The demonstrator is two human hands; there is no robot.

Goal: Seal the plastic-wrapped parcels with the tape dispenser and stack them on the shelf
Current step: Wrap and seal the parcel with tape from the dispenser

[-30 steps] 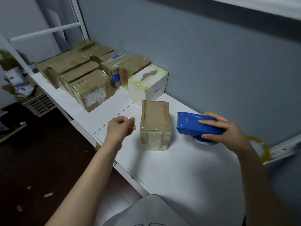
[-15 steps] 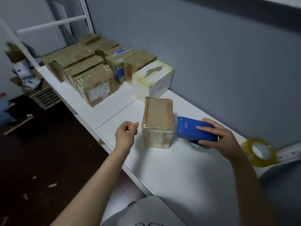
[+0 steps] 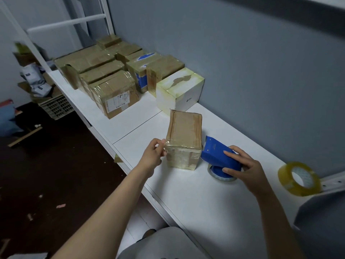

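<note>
Near bench point(image 3: 186, 195) centre, your left fingers point(image 3: 162, 142) pinch the tape end point(image 3: 166, 146) at the parcel point(image 3: 184, 135) corner, right fingers point(image 3: 231, 153) grip the dispenser point(image 3: 216, 157): pull taut.

Left hand point(image 3: 153, 156) now on the parcel point(image 3: 184, 133) corner, tape dispenser point(image 3: 218, 156) closer.

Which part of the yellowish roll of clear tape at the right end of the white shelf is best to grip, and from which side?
Pinch its upper rim: the yellowish roll of clear tape stands on edge, its hole facing the person. Come from above and the front, thumb in the hole, fingers over the outer band; that is likely the steadiest hold.
</note>
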